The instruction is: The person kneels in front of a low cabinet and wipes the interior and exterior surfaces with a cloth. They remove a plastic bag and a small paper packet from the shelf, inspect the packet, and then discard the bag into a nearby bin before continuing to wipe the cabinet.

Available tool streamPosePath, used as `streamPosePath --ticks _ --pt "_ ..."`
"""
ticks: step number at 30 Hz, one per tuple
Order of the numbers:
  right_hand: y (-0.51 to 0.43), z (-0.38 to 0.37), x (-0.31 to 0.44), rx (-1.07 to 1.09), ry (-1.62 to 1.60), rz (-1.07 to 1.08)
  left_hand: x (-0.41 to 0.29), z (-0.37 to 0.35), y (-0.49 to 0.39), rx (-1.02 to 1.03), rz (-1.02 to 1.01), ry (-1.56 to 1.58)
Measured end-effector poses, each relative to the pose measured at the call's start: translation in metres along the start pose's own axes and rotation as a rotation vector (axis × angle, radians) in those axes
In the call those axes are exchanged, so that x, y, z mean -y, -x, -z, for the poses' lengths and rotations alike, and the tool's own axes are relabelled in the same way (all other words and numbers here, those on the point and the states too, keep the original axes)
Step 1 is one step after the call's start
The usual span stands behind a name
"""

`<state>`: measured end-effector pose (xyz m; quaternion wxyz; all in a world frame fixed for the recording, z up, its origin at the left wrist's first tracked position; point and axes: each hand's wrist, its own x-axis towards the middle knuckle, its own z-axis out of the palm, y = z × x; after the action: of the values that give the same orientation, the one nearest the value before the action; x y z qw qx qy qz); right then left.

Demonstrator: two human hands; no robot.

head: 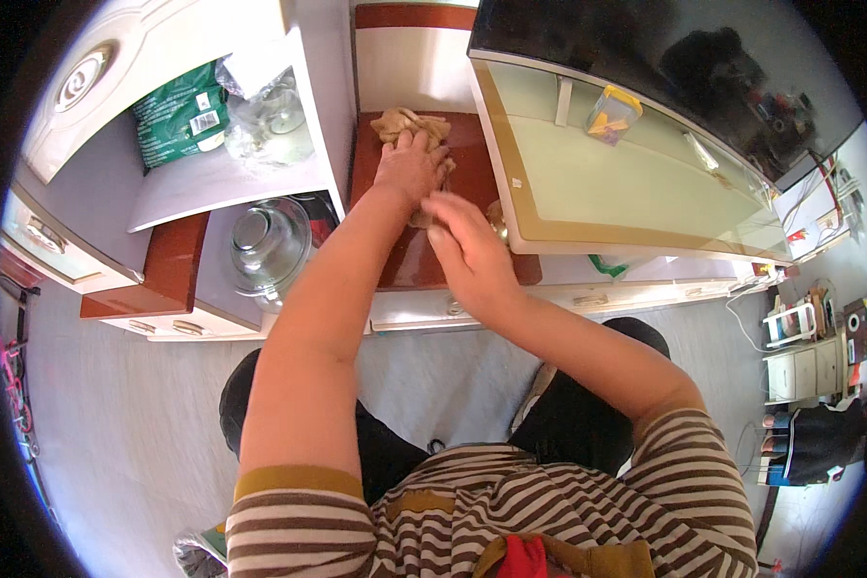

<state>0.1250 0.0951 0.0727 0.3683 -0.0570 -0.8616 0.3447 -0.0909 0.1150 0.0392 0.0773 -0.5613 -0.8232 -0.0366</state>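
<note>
A crumpled tan cloth (404,123) lies on the glossy red-brown cabinet top (469,152). My left hand (412,165) presses down on it, fingers bent over its folds, with cloth showing beyond the fingertips. Close by on the near side is my right hand (473,253), slightly blurred, its fingers pointing left and its thumb apart. Its fingertips meet the near end of the cloth; whether they pinch it cannot be seen.
An open cabinet at left holds a green bag (184,119), plastic-wrapped glassware (274,119) and glass bowls (267,238). A glass shelf (643,188) with a small yellow box (613,115) juts out at right, below a dark screen (657,72). Drawers (563,298) run underneath.
</note>
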Motion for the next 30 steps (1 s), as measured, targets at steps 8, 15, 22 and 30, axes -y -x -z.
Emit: streamPosePath --ticks 8,15,22,30 --pt "-0.125 -0.092 -0.071 -0.060 0.186 -0.350 0.028 0.018 0.038 0.153 -0.065 0.046" --pt "-0.179 -0.117 -0.146 0.314 0.575 -0.412 0.030 -0.009 0.037 0.029 0.044 0.124" --pt "-0.198 -0.118 -0.210 0.256 0.689 -0.418 0.036 -0.017 0.002 -0.037 0.071 0.245" --pt "-0.177 -0.098 -0.180 0.026 0.570 -0.724 0.032 -0.021 0.001 0.051 0.073 0.190"
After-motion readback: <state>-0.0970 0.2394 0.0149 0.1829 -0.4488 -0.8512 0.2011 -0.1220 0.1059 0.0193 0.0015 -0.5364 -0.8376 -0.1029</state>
